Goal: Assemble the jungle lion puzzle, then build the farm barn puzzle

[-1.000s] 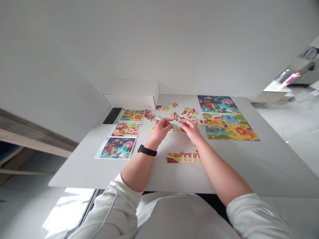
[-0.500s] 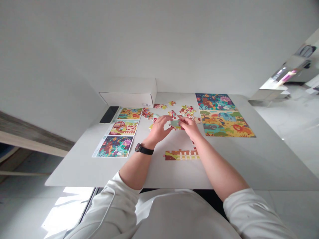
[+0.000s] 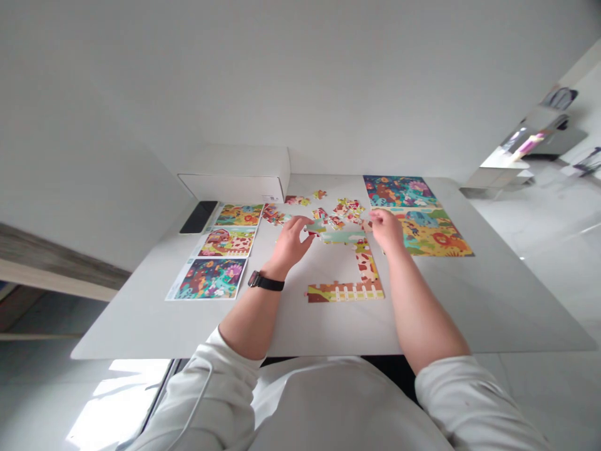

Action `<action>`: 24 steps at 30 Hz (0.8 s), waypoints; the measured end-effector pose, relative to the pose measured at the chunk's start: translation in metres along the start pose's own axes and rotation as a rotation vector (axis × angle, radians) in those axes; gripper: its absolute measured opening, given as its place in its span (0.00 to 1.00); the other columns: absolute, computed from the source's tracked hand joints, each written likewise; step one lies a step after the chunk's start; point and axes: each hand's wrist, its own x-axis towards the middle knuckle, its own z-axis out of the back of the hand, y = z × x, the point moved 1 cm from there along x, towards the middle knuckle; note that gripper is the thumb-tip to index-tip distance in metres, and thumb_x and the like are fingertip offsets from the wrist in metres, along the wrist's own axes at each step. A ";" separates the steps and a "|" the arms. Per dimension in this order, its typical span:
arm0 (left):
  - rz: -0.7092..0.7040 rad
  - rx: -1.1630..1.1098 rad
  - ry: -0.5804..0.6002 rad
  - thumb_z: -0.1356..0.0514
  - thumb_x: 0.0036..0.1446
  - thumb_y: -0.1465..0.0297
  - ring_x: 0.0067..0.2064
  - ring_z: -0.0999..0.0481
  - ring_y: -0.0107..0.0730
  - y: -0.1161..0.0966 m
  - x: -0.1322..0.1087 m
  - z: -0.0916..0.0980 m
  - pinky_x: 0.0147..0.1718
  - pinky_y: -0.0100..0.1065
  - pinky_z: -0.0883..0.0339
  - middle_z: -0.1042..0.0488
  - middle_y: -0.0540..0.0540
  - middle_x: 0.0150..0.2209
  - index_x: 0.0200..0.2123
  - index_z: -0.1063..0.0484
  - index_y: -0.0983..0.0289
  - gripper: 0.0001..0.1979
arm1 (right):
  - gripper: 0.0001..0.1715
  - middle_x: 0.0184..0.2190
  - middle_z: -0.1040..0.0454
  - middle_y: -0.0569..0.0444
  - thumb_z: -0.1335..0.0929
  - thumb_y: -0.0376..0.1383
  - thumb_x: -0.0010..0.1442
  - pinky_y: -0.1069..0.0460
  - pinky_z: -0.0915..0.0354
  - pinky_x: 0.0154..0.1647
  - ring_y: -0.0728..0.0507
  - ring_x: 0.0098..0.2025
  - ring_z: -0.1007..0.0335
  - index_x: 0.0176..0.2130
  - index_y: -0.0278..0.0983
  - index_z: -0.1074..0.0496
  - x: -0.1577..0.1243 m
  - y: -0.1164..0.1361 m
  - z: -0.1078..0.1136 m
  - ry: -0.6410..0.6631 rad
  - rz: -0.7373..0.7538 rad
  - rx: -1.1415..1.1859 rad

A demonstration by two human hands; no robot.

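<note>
The fingers and thumb of my left hand curve around the two edges of a puzzle piece with red and pale blue on it. This piece lies at the left end of a pale blue-green strip of joined pieces. My right hand is just beyond the strip's right end, fingertips bent together beside a brown-and-white piece. Whatever those fingertips may hold is hidden. A cow-patterned side runs down from the strip to a joined bottom row with a white fence.
Loose puzzle pieces lie behind my hands. Three picture sheets and a black phone are on the left, with a white box behind. Two finished-looking animal pictures lie at the right of the white table.
My right hand has moved right, away from the pale green piece, which now lies in the top strip. My left hand stays near the strip's left end. The view has shifted slightly.
</note>
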 end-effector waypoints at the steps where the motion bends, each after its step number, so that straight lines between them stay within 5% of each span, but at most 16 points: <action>1: 0.015 0.013 -0.010 0.35 0.64 0.74 0.60 0.23 0.48 0.002 0.000 -0.001 0.63 0.48 0.30 0.22 0.62 0.56 0.54 0.25 0.60 0.15 | 0.17 0.47 0.15 0.46 0.32 0.34 0.65 0.41 0.28 0.58 0.35 0.51 0.20 0.47 0.42 0.14 0.005 -0.009 0.005 0.012 -0.023 -0.109; 7: 0.056 0.061 0.000 0.35 0.63 0.75 0.58 0.24 0.49 0.015 -0.001 -0.005 0.62 0.49 0.30 0.22 0.62 0.55 0.54 0.25 0.61 0.17 | 0.22 0.59 0.21 0.41 0.31 0.29 0.64 0.37 0.31 0.63 0.29 0.62 0.25 0.49 0.46 0.11 0.010 -0.036 0.001 0.131 -0.079 -0.435; 16: 0.085 0.086 0.143 0.35 0.60 0.76 0.59 0.23 0.54 0.026 -0.005 -0.014 0.63 0.54 0.29 0.22 0.63 0.54 0.51 0.21 0.59 0.16 | 0.26 0.56 0.24 0.40 0.31 0.31 0.64 0.34 0.34 0.65 0.28 0.60 0.29 0.56 0.49 0.14 0.007 -0.039 -0.015 0.047 0.021 -0.413; 24: 0.048 0.051 0.211 0.37 0.59 0.76 0.57 0.23 0.51 0.035 -0.005 -0.019 0.64 0.54 0.29 0.20 0.61 0.49 0.46 0.17 0.58 0.14 | 0.28 0.55 0.22 0.40 0.35 0.28 0.64 0.36 0.33 0.66 0.31 0.58 0.27 0.56 0.41 0.15 0.000 -0.021 -0.018 -0.026 0.195 -0.327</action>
